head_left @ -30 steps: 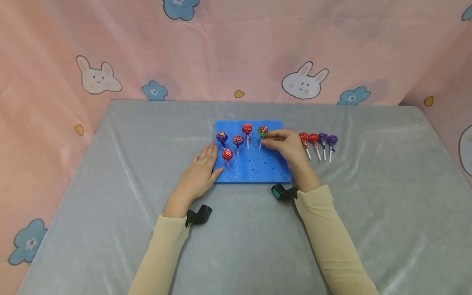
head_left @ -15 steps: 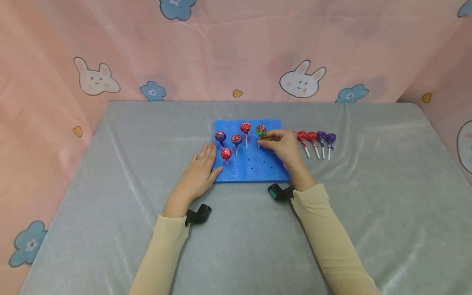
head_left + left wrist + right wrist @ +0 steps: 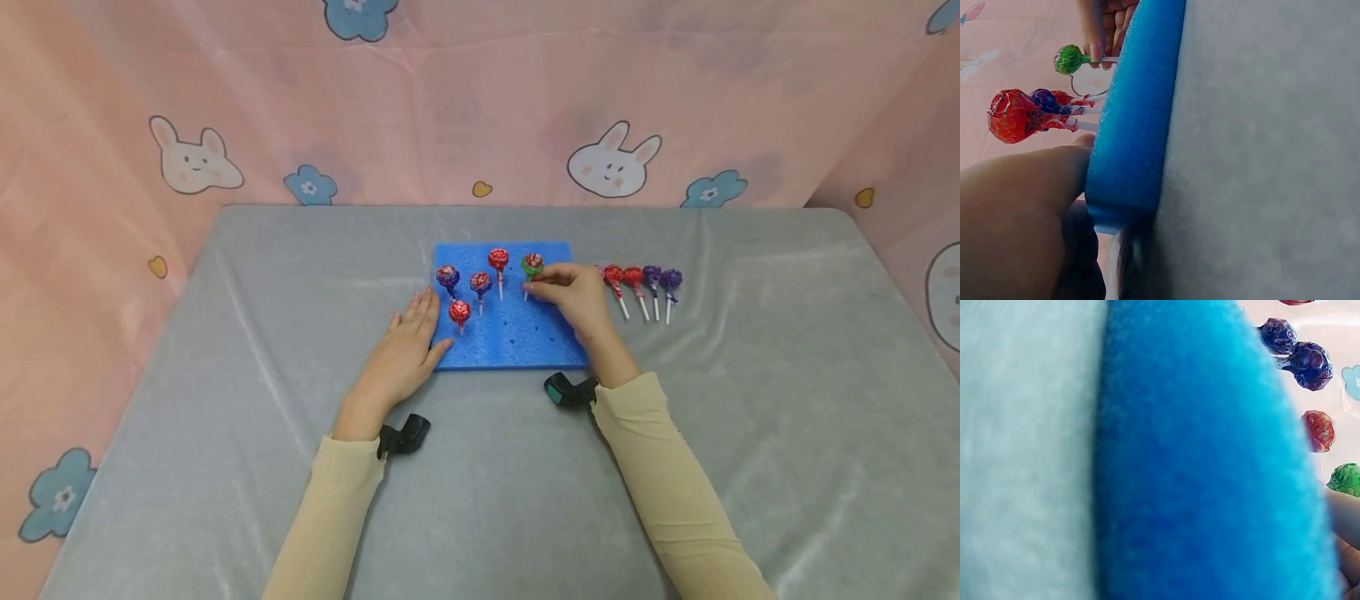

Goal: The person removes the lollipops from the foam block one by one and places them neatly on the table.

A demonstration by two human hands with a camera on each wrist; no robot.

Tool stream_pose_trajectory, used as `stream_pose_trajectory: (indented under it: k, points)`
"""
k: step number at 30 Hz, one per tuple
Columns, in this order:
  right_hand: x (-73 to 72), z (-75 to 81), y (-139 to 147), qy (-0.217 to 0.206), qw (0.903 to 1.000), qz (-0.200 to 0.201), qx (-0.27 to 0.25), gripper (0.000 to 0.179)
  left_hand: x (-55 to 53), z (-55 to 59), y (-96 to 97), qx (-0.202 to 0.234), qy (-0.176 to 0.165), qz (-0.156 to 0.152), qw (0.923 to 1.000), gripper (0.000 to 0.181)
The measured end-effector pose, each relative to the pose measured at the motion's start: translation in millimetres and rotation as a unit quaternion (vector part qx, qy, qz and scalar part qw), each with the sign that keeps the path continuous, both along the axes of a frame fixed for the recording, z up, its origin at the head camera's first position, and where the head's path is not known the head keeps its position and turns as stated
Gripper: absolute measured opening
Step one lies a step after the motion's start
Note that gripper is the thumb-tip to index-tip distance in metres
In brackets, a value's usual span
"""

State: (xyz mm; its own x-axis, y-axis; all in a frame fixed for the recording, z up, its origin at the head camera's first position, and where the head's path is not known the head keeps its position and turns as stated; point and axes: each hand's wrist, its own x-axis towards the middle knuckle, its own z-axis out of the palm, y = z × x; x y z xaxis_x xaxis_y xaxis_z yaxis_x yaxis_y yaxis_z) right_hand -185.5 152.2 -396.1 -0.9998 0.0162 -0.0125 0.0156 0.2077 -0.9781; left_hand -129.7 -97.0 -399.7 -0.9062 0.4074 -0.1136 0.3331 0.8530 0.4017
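Observation:
With thumb and fingertips my right hand (image 3: 576, 293) pinches the stick of a green lollipop (image 3: 532, 264), which stands upright at the back right of a blue foam board (image 3: 525, 354). In the left wrist view the stick of the green lollipop (image 3: 1068, 60) meets the board's surface. My left hand (image 3: 401, 350) lies with straight fingers along the board's left edge, its thumb at the front left. Several lollipops stand in the board: a red lollipop (image 3: 498, 259) at the back, purple ones on the left, and another red lollipop (image 3: 459, 312) nearer the front.
Right of the board, a row of wrapped lollipops (image 3: 633, 277), red and purple, lies on the grey cloth-covered table (image 3: 750, 400). Small holes dot the board's right front part. A pink curtain (image 3: 450, 100) hangs behind the table.
The head view has shifted slightly. My right hand stays at the green lollipop with almost no movement, and my left hand stays on the board's edge.

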Motion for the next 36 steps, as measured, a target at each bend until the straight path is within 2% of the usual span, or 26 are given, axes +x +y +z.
stream_pose_trajectory:
  k: [10, 14, 17, 22, 36]
  points:
    - [0.4, 1.0, 0.2, 0.015, 0.9996, -0.009, -0.021, 0.013, -1.3, -0.5, -0.1, -0.002, 0.001, 0.002, 1.0, 0.065]
    - [0.5, 1.4, 0.9, 0.018, 0.9987, -0.015, -0.044, 0.002, -1.3, 0.2, 0.1, -0.001, -0.001, 0.003, 1.0, 0.065]
    - [0.6, 2.7, 1.2, 0.011, 0.9984, -0.018, -0.052, 0.011, -1.0, 1.1, 0.3, 0.0, 0.0, 0.002, 1.0, 0.065]
    - [-0.3, 3.2, 1.6, 0.007, 0.999, -0.024, -0.037, 0.003, -0.9, 1.3, 0.2, 0.004, 0.007, 0.0, 1.0, 0.065]
    - [1.9, 9.0, 2.5, 0.008, 0.9984, -0.033, -0.045, 0.017, 0.7, 2.7, 0.2, 0.006, 0.007, 0.0, 1.0, 0.065]
